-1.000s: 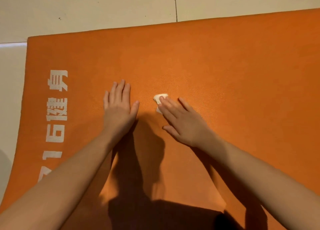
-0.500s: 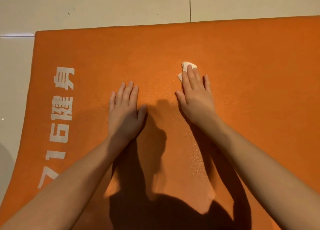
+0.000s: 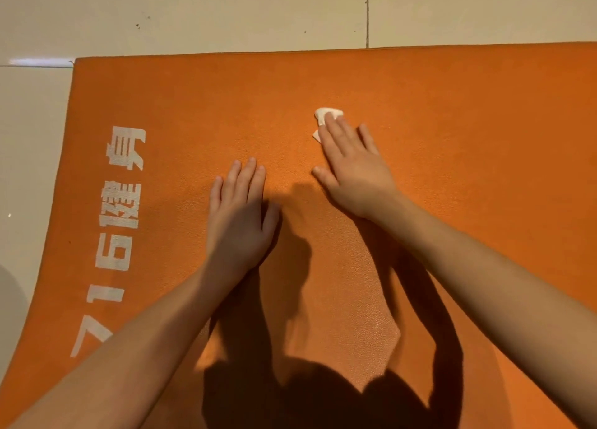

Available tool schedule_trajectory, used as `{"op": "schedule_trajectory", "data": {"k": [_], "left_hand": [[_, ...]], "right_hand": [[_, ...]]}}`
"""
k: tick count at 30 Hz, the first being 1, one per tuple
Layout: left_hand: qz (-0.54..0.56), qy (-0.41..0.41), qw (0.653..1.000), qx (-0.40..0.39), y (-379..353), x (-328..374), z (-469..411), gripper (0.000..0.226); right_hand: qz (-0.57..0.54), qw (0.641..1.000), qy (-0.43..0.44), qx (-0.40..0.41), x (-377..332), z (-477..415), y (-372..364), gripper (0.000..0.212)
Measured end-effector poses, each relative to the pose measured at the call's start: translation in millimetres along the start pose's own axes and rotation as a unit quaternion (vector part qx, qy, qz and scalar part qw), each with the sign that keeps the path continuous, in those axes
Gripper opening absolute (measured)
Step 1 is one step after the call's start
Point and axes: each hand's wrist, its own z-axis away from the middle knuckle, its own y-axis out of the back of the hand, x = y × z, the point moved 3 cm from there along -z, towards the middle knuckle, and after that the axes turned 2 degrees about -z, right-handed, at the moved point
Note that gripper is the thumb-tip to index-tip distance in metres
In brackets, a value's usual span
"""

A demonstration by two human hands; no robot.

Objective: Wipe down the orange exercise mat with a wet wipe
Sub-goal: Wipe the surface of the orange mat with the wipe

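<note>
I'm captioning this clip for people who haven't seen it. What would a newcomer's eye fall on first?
The orange exercise mat fills most of the view, lying on pale floor tiles, with white printed characters along its left side. Near its middle the right hand presses a white wet wipe flat, and the left hand rests flat on the mat beside it.

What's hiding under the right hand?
A white wet wipe is under the right hand. Only its far edge and a small corner peek out past the fingers; the rest is covered. Beneath it lies the orange mat.
</note>
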Motion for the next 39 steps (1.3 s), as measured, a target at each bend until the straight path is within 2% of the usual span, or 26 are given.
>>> {"op": "schedule_trajectory", "data": {"k": [2, 5, 6, 7, 9, 11, 12, 16, 17, 18, 21, 22, 23, 27, 29, 31, 33, 37, 39], "left_hand": [[-0.002, 0.003, 1.000, -0.004, 0, -1, 0, 0.062], [0.004, 0.001, 1.000, -0.008, 0, -1, 0, 0.062], [0.007, -0.002, 1.000, -0.009, 1, 0, -1, 0.062], [0.008, -0.004, 1.000, -0.009, 1, 0, 0, 0.061], [0.008, -0.007, 1.000, -0.009, 2, 0, 0, 0.061], [0.008, -0.006, 1.000, -0.012, 1, 0, 1, 0.060], [0.008, -0.005, 1.000, -0.014, 1, -1, 1, 0.060], [0.008, -0.008, 1.000, -0.022, 0, -1, 1, 0.061], [0.007, -0.009, 1.000, -0.022, 0, -1, 1, 0.061], [0.007, -0.009, 1.000, -0.022, 1, -1, 1, 0.061], [0.009, -0.011, 1.000, -0.019, 2, 0, 2, 0.062], [0.009, -0.010, 1.000, -0.019, 2, 0, 2, 0.062], [0.009, -0.010, 1.000, -0.020, 2, 0, 2, 0.062], [-0.002, -0.013, 1.000, -0.025, 2, 0, 1, 0.062], [-0.004, -0.013, 1.000, -0.025, 2, 0, 1, 0.062], [-0.005, -0.014, 1.000, -0.024, 2, 0, 1, 0.062], [-0.005, -0.014, 1.000, -0.024, 2, 0, 1, 0.063], [-0.004, -0.019, 1.000, -0.022, 1, 0, 1, 0.064], [-0.003, -0.019, 1.000, -0.019, 0, -1, 1, 0.063]], "right_hand": [[0.021, 1.000, -0.002, 0.015, 18, -9, 6, 0.068], [-0.007, 0.991, -0.133, 0.026, 35, -32, 15, 0.064], [-0.021, 0.988, -0.149, 0.023, 27, -37, 16, 0.065], [-0.030, 0.990, -0.137, 0.016, 16, -41, 16, 0.067], [-0.028, 0.998, -0.054, -0.004, 1, -42, 13, 0.068], [-0.004, 1.000, 0.000, -0.010, 9, -43, 16, 0.067], [0.003, 1.000, -0.009, -0.002, 18, -48, 20, 0.064], [-0.036, 0.988, -0.149, 0.016, 33, -75, 30, 0.063], [-0.044, 0.988, -0.149, 0.014, 23, -80, 30, 0.064], [-0.045, 0.992, -0.120, 0.005, 12, -83, 30, 0.066], [0.002, 0.999, 0.041, -0.031, -7, -82, 27, 0.066], [0.014, 0.997, 0.061, -0.034, -3, -84, 29, 0.065], [0.018, 0.998, 0.055, -0.030, 4, -88, 32, 0.063], [-0.005, 0.998, -0.064, -0.013, 7, -112, 38, 0.062], [-0.023, 0.999, -0.037, -0.031, -15, -115, 36, 0.063], [-0.007, 0.997, 0.060, -0.050, -30, -107, 29, 0.062], [0.019, 0.993, 0.103, -0.049, -20, -104, 30, 0.060], [0.005, 1.000, -0.012, -0.004, 2, -98, 34, 0.059], [-0.019, 1.000, -0.002, -0.009, -16, -81, 26, 0.063]]}}
